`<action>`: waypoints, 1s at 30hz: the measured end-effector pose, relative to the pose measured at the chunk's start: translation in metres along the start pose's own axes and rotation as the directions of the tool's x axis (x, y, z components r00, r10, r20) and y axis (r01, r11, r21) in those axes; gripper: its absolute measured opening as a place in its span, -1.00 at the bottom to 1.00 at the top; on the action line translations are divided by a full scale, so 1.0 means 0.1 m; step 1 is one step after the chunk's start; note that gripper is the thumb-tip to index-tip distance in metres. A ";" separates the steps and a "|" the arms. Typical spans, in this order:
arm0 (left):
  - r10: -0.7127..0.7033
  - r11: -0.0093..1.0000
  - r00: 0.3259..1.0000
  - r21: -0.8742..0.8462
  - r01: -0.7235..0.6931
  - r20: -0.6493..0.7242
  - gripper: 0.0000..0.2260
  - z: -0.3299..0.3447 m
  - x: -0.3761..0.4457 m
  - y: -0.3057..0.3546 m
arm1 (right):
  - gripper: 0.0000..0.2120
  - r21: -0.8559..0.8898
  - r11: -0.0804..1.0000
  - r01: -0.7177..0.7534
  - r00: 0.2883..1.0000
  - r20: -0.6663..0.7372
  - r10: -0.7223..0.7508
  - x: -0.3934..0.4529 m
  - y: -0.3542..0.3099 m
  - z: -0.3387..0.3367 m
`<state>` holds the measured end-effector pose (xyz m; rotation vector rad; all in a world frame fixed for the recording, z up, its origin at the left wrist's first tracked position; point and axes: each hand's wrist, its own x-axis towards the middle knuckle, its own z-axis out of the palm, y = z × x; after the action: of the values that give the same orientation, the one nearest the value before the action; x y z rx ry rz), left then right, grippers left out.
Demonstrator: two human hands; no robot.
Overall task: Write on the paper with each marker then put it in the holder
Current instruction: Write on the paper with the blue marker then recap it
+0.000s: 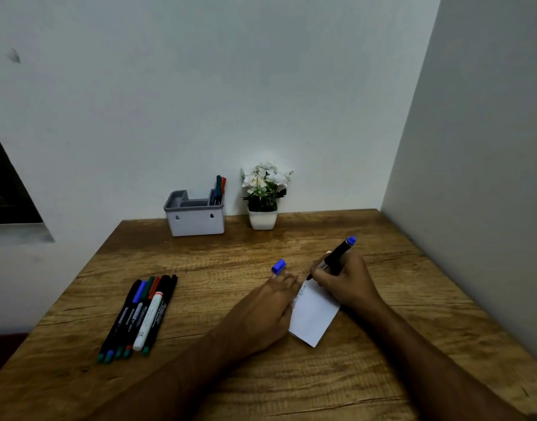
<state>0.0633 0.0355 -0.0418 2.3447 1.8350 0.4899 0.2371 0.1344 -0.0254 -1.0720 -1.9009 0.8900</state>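
Writing step is what's going on here, as far as I can judge. Right hand (344, 281) is curled round a blue marker (337, 258), tip down at the far corner of the paper (314, 314), blue end pointing up and away. Left hand (276, 302) lies mostly flat along the paper's left edge, pinning it to the table (382, 344), and it's got the blue cap (278, 266) pinched at the fingertips, sticking out just past them.

There's already some scribble near the top of the paper, reddish and darker bits, too small to read.

Holder (195, 215) sits at the back against the wall, next to a little flower pot (262, 218). A couple of markers (220, 186) stand in its right compartment, green and red by the look of it. Bunch of pens (139, 314) is lined up on the left of the table, well apart from the paper.

Next move, I reckon: finish the mark, bring cap and tip together, snap it on, then reach to the back and drop it in with the others. Cap's small, so lining it up is the fiddly bit.
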 end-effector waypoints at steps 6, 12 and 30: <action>0.007 1.000 1.000 0.016 -0.007 0.010 -0.53 0.00 -0.01 -0.01 | -0.90 -0.035 0.999 0.013 0.999 0.040 -0.012 0.03 0.05 0.03; 0.020 1.000 1.000 0.011 -0.020 0.001 -0.53 0.00 -0.01 0.00 | -0.88 -0.076 0.995 0.060 0.997 0.060 -0.055 0.04 0.07 0.04; 0.029 0.999 1.000 0.013 -0.029 0.003 -0.53 0.05 0.00 -0.05 | -0.88 -0.111 0.993 0.045 0.999 0.027 -0.043 0.05 0.08 0.05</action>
<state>0.0604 0.0373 -0.0482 2.3825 1.8107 0.4791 0.2336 0.1408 -0.0331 -1.0845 -2.0068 0.7839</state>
